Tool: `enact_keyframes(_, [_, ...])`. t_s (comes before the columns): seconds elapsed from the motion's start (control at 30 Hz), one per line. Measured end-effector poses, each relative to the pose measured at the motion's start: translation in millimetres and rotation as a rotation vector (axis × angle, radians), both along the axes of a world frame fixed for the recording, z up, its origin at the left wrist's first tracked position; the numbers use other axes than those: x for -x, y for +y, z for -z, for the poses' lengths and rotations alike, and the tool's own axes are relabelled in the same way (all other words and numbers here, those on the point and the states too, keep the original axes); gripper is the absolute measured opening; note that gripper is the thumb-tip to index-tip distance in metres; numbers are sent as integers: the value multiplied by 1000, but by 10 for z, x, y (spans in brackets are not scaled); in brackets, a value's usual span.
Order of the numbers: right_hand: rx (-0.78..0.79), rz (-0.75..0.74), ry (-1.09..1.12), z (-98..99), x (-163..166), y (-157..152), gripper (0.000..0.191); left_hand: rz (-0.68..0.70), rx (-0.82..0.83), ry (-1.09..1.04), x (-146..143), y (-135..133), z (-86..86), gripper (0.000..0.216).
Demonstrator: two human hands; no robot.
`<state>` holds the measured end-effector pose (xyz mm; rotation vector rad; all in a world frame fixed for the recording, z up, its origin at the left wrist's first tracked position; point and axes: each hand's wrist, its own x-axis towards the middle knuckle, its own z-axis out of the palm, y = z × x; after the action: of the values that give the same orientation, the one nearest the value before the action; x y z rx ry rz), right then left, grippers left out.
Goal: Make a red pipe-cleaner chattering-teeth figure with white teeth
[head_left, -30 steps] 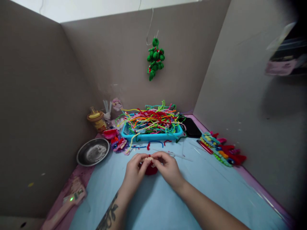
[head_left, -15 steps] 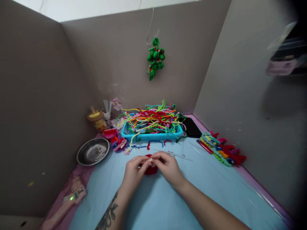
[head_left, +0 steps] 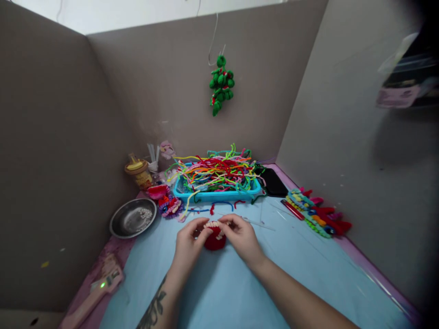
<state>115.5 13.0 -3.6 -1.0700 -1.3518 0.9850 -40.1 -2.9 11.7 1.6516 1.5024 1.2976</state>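
Observation:
My left hand (head_left: 192, 240) and my right hand (head_left: 241, 237) meet over the middle of the blue table sheet, thumbs and fingers pinched. Between them is a rounded red fuzzy piece (head_left: 214, 242), which looks made of pipe cleaner. A cream, bumpy strip (head_left: 212, 224) curves along its far edge and down its right side. My left fingertips grip the left end of this edge, my right fingertips the right end. The fingertips cover part of the strip, so I cannot tell where it is fastened.
Behind the hands, a blue tray (head_left: 219, 196) overflows with coloured pipe cleaners (head_left: 222, 167). On the left are a metal bowl (head_left: 120, 221) with small white bits and a pink glue gun (head_left: 106, 281). Finished fuzzy pieces (head_left: 315, 214), a red tool (head_left: 292, 209) and a black phone-like slab (head_left: 274, 182) lie right.
My hands have spread slightly apart, the left one moving left. More of the cream strip and the red piece now shows between them.

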Motion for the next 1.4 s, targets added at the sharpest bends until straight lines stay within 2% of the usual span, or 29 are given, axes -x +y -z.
enact_keyframes(0.17, [130,-152,163,24,48,18,22,29,-24,20,-1,-22,-20,15])
enact_keyframes(0.27, [149,-154,137,8,57,0,19,42,-10,38,-24,-39,-37,16])
enact_keyframes(0.43, [-62,-77,41,-21,32,-35,6,60,51,20,-77,-59,-64,16])
enact_keyframes(0.53, [-202,-76,-7,-18,33,-54,10,66,122,-69,-107,-62,-61,17])
enact_keyframes(0.63, [-240,-78,-32,-17,41,-68,11,67,165,-137,-111,-55,-45,18])
enact_keyframes(0.77, [-101,-98,39,-33,46,-67,6,41,97,-145,-77,-46,-32,17])
enact_keyframes(0.87, [66,-163,143,-39,51,-50,19,50,-30,-62,-52,-50,-27,14])
enact_keyframes(1.03, [213,-213,203,-33,50,-6,20,68,-134,47,-31,-50,0,16])
enact_keyframes(1.2, [226,-189,230,-41,35,24,21,99,-111,127,-4,-35,25,16])
enact_keyframes(1.4, [112,-161,99,-30,23,6,14,107,-43,161,-24,-33,10,17])
